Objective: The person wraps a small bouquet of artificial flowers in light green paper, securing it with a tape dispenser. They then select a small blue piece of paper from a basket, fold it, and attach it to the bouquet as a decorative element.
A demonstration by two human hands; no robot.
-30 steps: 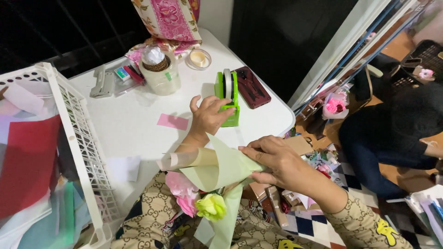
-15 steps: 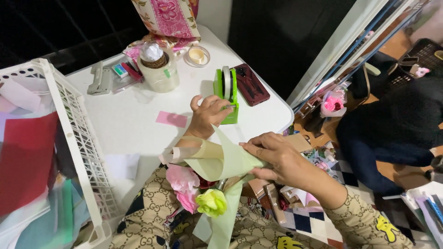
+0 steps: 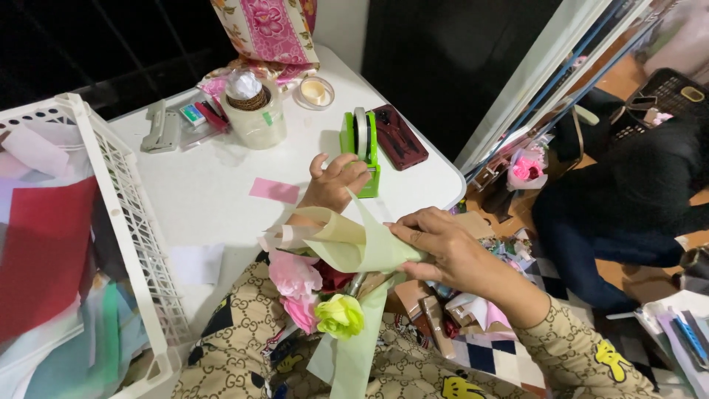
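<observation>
Two hands work at a small bouquet held low over the near edge of the white table [image 3: 221, 185]. The bouquet [image 3: 332, 273] is a bundle of paper flowers: pink blooms on its left, a yellow-green rose [image 3: 340, 316] at the near end, something dark red tucked between them. A sheet of pale green wrapping paper [image 3: 362, 247] folds around the stems in a cone, its loose tail hanging down toward the person's patterned lap.

At the right of the bouquet, the right hand [image 3: 450, 255] lies with its fingers pressed together along the paper's fold, thumb under, pinching the wrap shut against the stems. Beyond the bouquet, the left hand [image 3: 332, 181] reaches to a green tape dispenser [image 3: 360, 144], its fingers curled loosely, tips touching the dispenser's base; whether they grip any tape cannot be told.

A pink slip of paper [image 3: 274, 191] lies just left of that hand. Farther back stand a clear round tub [image 3: 255, 118] and a grey stapler [image 3: 161, 127]. A white lattice basket [image 3: 125, 222] holding coloured sheets fills the left.
</observation>
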